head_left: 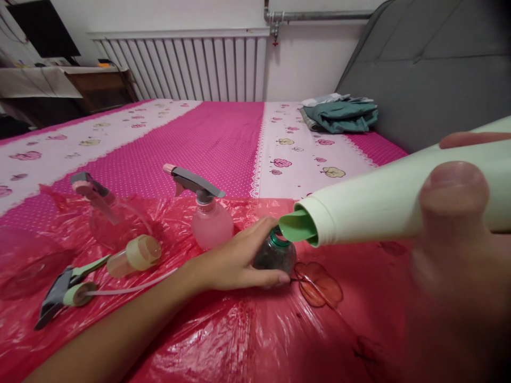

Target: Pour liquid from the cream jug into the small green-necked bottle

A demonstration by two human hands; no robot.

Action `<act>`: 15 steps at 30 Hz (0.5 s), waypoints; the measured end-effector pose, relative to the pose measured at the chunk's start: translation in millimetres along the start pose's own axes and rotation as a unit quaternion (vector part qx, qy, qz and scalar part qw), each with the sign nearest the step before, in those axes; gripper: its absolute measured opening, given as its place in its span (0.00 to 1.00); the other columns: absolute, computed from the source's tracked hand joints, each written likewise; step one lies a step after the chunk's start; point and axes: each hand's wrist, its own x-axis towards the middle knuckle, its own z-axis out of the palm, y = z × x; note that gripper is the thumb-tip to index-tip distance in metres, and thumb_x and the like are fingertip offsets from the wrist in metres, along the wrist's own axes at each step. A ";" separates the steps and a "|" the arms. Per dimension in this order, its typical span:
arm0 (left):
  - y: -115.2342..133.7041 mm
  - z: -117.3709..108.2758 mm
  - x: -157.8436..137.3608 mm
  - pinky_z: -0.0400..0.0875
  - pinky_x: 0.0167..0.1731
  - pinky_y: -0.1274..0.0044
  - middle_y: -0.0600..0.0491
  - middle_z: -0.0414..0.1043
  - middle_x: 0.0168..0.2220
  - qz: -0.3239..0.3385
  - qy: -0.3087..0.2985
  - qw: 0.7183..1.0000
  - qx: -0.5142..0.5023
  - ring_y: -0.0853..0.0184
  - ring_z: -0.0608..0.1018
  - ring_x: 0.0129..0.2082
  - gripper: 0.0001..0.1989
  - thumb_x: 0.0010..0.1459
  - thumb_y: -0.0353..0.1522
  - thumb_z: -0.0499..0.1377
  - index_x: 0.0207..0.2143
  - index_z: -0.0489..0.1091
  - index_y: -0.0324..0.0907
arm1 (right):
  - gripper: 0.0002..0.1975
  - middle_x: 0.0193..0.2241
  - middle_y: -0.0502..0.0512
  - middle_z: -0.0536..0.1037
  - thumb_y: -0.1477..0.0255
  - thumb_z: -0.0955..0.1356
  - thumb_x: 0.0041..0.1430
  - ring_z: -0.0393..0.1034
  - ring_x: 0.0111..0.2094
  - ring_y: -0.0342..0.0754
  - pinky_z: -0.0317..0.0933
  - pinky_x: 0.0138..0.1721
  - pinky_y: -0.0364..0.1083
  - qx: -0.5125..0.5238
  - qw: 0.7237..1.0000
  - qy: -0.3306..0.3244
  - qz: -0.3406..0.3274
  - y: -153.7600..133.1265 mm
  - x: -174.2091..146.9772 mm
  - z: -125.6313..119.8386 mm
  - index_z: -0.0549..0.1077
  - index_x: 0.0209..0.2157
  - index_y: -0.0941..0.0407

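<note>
small dark bottle [274, 259] with a green neck [280, 238]: on the red plastic sheet [207, 340], right of centre in your view, mouth facing up, your left hand [243, 258] closed around it, thumb on the near side, fingers round the far side. big pale green bottle [371, 199]: in your right hand [459, 234], thumb on the near side, a finger showing along the far side; the hand is partly blurred but clearly gripping. you have this bottle tipped nearly flat, its green spout [297, 226] right at the small bottle's mouth; cannot tell whether they touch, nor whether anything is running. just beyond your left wrist, a round pink spray bottle [211, 226] stands upright with a grey trigger top. farther left, a second spray bottle [106, 221], also topped with a trigger. nearer you, a translucent cup-like piece [146, 252] lies on its side, close to a loose grey-and-green trigger head [75, 292] whose thin tube [131, 290] runs toward your forearm. past the sheet, a pink-and-white bedspread [223, 138] with printed trees; folded clothes [343, 114] at its far right, by a grey headboard [431, 69]. white radiator [191, 69] along the wall.
</note>
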 end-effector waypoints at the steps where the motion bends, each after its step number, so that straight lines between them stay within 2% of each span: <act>1: 0.3 -0.1 0.0 0.72 0.53 0.60 0.41 0.71 0.55 -0.002 -0.001 1.000 0.002 0.50 0.76 0.52 0.35 0.60 0.46 0.68 0.61 0.59 0.40 | 0.48 0.42 0.63 0.62 0.36 0.54 0.67 0.57 0.60 0.30 0.65 0.53 0.23 0.000 1.000 0.002 0.004 12.0 3.2 -2.2 0.73 0.55 0.69; 3: 1.0 -0.3 0.3 0.71 0.54 0.60 0.42 0.70 0.55 -0.004 -0.004 1.000 0.006 0.50 0.76 0.52 0.34 0.60 0.45 0.67 0.61 0.59 0.40 | 0.49 0.42 0.63 0.62 0.36 0.53 0.67 0.56 0.61 0.31 0.65 0.53 0.23 0.000 1.000 0.006 0.007 28.8 7.5 -5.3 0.73 0.54 0.69; 5: 1.3 -0.2 0.6 0.71 0.55 0.59 0.41 0.70 0.56 -0.001 -0.004 1.000 0.006 0.50 0.76 0.53 0.34 0.60 0.45 0.67 0.60 0.59 0.41 | 0.49 0.43 0.63 0.62 0.36 0.54 0.67 0.56 0.61 0.31 0.65 0.53 0.23 0.002 1.000 0.007 0.006 30.5 7.4 -5.5 0.73 0.55 0.69; 9: 1.0 0.3 1.0 0.70 0.56 0.58 0.41 0.70 0.57 0.000 -0.002 1.000 0.004 0.49 0.75 0.54 0.34 0.60 0.46 0.68 0.60 0.59 0.42 | 0.47 0.46 0.61 0.62 0.38 0.57 0.66 0.58 0.59 0.30 0.65 0.54 0.25 0.020 1.000 -0.004 -0.002 -6.1 -3.5 1.5 0.71 0.58 0.68; 12: 0.8 0.3 0.7 0.71 0.55 0.59 0.41 0.70 0.56 -0.004 -0.001 1.000 0.006 0.50 0.76 0.52 0.34 0.60 0.46 0.68 0.61 0.59 0.41 | 0.44 0.50 0.60 0.61 0.44 0.63 0.62 0.61 0.54 0.30 0.66 0.58 0.30 0.082 0.997 -0.012 0.010 -39.9 -11.3 7.6 0.68 0.62 0.69; 15: 1.0 0.0 0.3 0.71 0.54 0.60 0.41 0.70 0.56 -0.009 -0.002 1.000 0.003 0.50 0.76 0.51 0.35 0.59 0.46 0.68 0.61 0.59 0.40 | 0.43 0.51 0.60 0.60 0.47 0.65 0.61 0.62 0.51 0.31 0.66 0.59 0.33 0.108 0.994 -0.021 0.017 -52.6 -13.1 10.7 0.68 0.60 0.72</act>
